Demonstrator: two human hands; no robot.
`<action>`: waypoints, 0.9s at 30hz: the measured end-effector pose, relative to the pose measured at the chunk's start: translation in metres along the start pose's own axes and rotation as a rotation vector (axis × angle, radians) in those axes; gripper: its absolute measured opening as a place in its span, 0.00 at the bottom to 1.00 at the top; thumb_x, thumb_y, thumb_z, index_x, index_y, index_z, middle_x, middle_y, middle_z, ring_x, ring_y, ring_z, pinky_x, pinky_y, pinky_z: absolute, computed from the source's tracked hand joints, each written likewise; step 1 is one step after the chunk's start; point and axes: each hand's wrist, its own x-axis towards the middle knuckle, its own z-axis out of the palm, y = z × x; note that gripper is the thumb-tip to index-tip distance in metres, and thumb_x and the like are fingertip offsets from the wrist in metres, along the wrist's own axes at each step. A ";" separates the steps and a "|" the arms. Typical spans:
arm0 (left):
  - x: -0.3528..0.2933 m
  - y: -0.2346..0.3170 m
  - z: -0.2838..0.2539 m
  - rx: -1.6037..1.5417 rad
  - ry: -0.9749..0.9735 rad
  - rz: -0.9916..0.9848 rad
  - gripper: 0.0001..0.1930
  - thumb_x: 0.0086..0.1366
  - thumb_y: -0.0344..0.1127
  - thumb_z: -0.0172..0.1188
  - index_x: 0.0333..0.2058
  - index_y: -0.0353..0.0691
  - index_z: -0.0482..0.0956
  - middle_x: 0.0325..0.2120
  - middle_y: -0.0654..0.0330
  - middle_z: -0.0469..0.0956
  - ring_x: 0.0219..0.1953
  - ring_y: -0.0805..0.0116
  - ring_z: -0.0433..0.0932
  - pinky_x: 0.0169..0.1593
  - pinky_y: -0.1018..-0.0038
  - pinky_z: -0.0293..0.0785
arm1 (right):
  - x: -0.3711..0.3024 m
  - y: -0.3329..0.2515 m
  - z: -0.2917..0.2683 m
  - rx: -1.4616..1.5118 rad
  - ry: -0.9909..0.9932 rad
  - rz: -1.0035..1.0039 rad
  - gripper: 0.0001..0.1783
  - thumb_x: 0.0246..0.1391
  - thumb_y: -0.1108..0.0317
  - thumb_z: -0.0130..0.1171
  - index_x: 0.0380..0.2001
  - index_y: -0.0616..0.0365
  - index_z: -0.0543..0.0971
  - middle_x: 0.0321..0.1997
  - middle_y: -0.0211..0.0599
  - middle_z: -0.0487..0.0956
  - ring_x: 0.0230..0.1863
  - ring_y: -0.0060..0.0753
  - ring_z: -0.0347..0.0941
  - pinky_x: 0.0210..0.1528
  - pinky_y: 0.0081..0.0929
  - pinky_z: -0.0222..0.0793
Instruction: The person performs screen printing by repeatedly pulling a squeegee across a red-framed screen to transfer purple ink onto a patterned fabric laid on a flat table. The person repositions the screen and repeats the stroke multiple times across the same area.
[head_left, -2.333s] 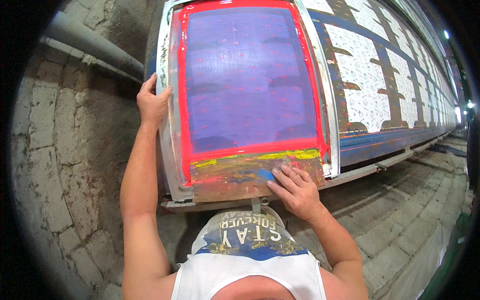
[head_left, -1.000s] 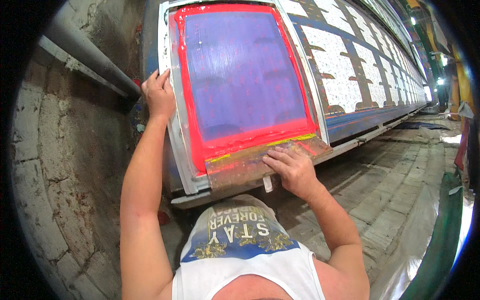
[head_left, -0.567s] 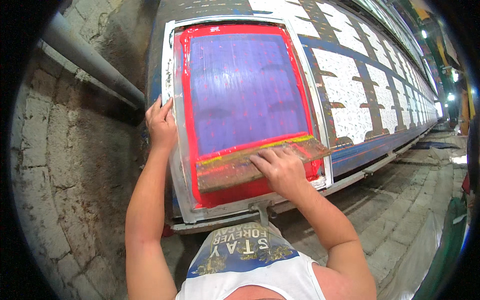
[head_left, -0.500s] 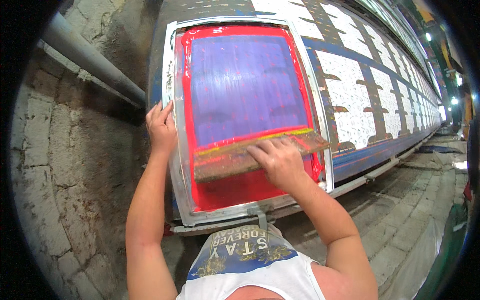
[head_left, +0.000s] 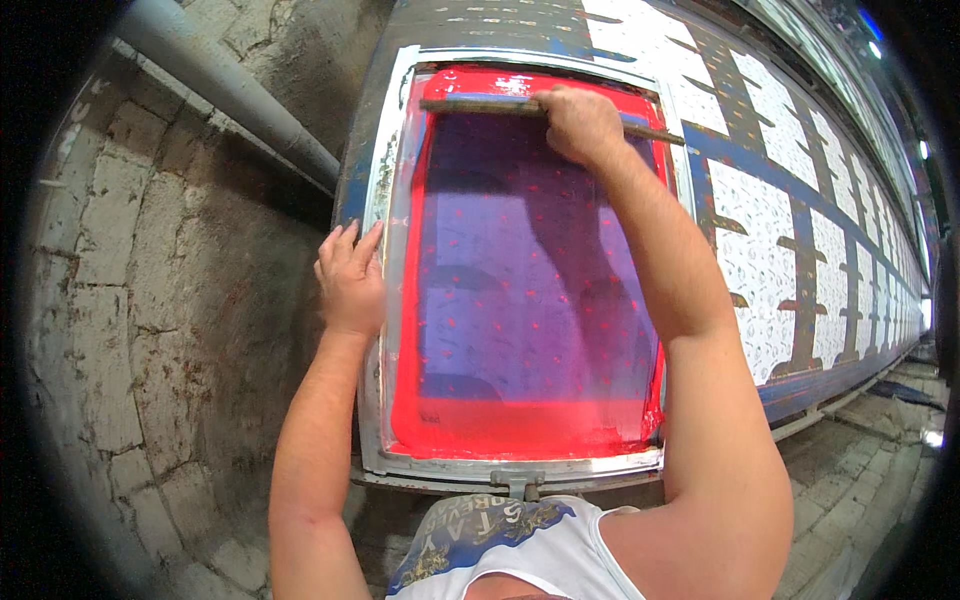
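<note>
A screen-printing frame (head_left: 376, 400) with pale metal edges lies on the long table in front of me. Its mesh (head_left: 530, 330) looks purple, speckled with red, and thick red ink (head_left: 520, 425) borders it. My right hand (head_left: 580, 122) is closed on the top of a wooden squeegee (head_left: 480, 106), which stands across the mesh near the frame's far end. My forearm casts a shadow over the mesh. At the frame's left edge rests my left hand (head_left: 352, 270), its fingers spread and holding nothing.
White cut fabric pieces (head_left: 755, 250) with small prints lie in rows along the table to the right. A thick grey pipe (head_left: 235, 95) slants across the far left above a worn brick floor (head_left: 110, 350). A metal rail clamp (head_left: 517, 484) sits at the frame's near edge.
My right hand has pushed the squeegee from the near end of the mesh to the far end. The red band at the near end now lies uncovered. My left hand remains at the left edge.
</note>
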 end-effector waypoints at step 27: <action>0.006 -0.007 0.006 0.010 0.036 0.027 0.23 0.73 0.31 0.62 0.65 0.55 0.86 0.65 0.51 0.79 0.72 0.44 0.70 0.75 0.47 0.62 | -0.009 -0.003 -0.038 0.011 -0.263 -0.014 0.19 0.54 0.67 0.63 0.49 0.48 0.91 0.47 0.49 0.91 0.52 0.55 0.89 0.56 0.53 0.85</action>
